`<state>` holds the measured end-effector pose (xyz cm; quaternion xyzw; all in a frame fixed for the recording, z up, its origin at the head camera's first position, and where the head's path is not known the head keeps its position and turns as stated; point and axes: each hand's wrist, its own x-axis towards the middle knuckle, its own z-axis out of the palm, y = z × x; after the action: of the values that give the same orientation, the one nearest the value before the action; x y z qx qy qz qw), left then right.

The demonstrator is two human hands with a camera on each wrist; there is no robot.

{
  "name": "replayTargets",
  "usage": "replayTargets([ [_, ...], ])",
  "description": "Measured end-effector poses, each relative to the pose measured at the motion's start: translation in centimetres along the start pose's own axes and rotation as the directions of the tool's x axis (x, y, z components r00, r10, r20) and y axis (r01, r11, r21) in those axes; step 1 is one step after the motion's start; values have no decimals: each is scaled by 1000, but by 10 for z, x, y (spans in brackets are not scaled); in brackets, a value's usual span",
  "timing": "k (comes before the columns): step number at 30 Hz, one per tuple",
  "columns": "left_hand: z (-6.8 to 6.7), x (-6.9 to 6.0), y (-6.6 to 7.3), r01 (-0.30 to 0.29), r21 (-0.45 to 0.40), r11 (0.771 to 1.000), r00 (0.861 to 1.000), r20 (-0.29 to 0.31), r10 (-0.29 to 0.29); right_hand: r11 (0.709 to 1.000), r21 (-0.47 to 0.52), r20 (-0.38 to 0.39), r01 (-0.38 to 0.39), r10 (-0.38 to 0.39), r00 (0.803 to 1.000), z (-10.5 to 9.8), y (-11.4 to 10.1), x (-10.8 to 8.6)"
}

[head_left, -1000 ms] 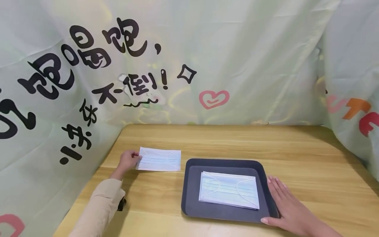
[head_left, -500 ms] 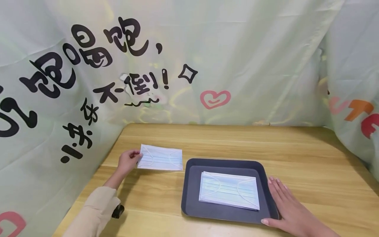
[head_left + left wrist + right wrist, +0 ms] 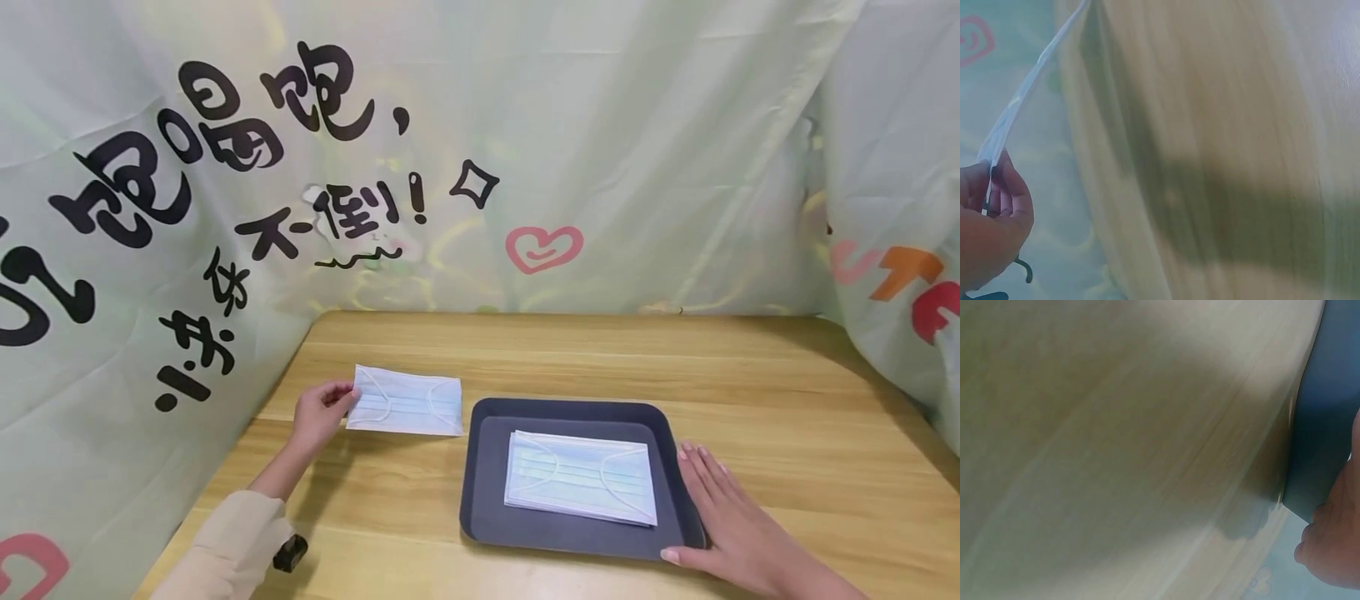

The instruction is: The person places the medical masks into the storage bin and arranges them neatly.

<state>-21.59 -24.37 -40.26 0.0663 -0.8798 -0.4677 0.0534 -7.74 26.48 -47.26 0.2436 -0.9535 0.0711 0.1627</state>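
Observation:
My left hand [image 3: 322,412] pinches the left edge of a pale blue face mask [image 3: 405,402] with white ear loops. The left wrist view shows that mask nearly edge-on, raised off the table, with thumb and fingertips on its end. To the right, a dark tray [image 3: 480,492] bears a stack of face masks [image 3: 581,479], the top one lying flat with both ear loops showing. My right hand [image 3: 738,525] rests along the tray's right side, fingers straight and together, thumb at the near right corner. In the right wrist view, the hand touches the tray's wall [image 3: 1322,425].
Everything stands on a wooden table [image 3: 390,508]. A printed cloth curtain [image 3: 645,158] hangs behind it and along both sides. Under the left sleeve [image 3: 232,542], a small black object [image 3: 290,552] shows at the wrist.
My left hand has lifted the mask slightly off the table, and the left forearm has shifted a little left. The right hand, the tray and the stack have stayed in place.

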Motion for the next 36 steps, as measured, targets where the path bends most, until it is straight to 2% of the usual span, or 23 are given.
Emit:
replayTargets([
  [9,-13,-13,20,-26,-42,999,1000,3,26,1000,-10,-4,16,-16,1000,1,-4,4],
  [13,-16,-14,28,-49,-56,997,999,16,50,1000,-6,-2,11,-11,1000,1,-4,3],
  [18,-20,-15,34,-83,-72,994,996,4,84,1000,-7,-12,24,-24,1000,2,-2,2],
  [23,-18,-18,39,-62,-157,986,998,10,65,999,3,-19,43,-43,999,2,0,2],
  [26,-15,-21,41,-52,-241,969,998,16,58,999,8,-7,37,-37,999,1,0,2],
  [30,-7,-25,45,-6,-368,930,998,52,27,1000,4,-3,31,-31,1000,0,1,3],
  [36,16,-34,51,82,-520,850,994,106,-31,1000,3,8,7,-8,1000,-3,-2,0],
])
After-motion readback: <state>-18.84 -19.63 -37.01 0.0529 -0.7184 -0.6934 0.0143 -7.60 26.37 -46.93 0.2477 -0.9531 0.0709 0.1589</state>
